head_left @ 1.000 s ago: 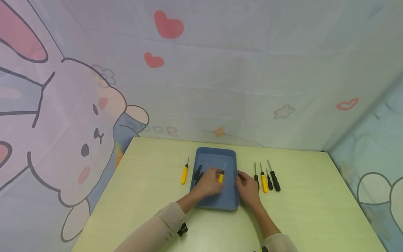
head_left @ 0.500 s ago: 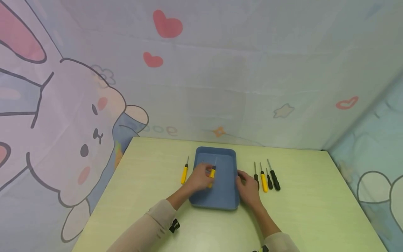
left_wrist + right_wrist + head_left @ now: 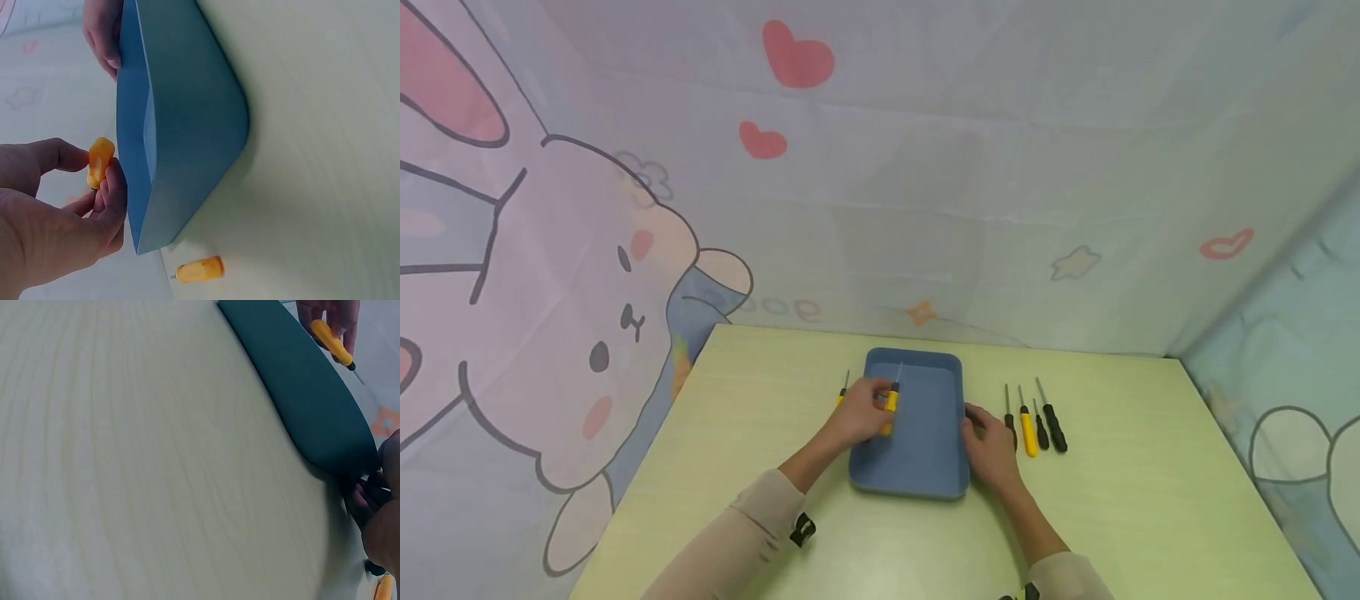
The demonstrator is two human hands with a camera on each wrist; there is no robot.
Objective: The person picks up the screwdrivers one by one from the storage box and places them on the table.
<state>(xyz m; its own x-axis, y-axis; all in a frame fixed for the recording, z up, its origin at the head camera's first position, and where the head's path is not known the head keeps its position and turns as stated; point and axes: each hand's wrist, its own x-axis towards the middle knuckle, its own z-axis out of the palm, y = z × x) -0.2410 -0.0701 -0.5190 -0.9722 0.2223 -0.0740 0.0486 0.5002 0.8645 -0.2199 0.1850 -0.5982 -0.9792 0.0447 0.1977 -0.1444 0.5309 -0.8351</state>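
My left hand [image 3: 856, 415] pinches a yellow screwdriver [image 3: 891, 402] by its handle, over the left part of a blue tray [image 3: 928, 454]. Its thin shaft points toward the back wall. In the left wrist view, thumb and fingers close on the handle [image 3: 100, 161] just beyond the tray's rim [image 3: 150, 125]. My right hand [image 3: 991, 454] holds the tray by its right side, fingertips at the rim. On the table left of the tray lies another yellow screwdriver [image 3: 200, 270], mostly covered by the left hand in the head view. The tray's left floor is hidden behind that hand.
Right of the tray lies a row of screwdrivers: a yellow one [image 3: 1028, 433], a long black one [image 3: 1056, 431], a short black one [image 3: 1042, 433] and a dark one [image 3: 1011, 421] close beside my right hand. A printed cloth wall [image 3: 940, 208] rises behind the table.
My left hand has moved left with the yellow screwdriver, from the tray's middle toward its left rim. It now covers the dark screwdrivers seen in the tray earlier. The right hand stays put.
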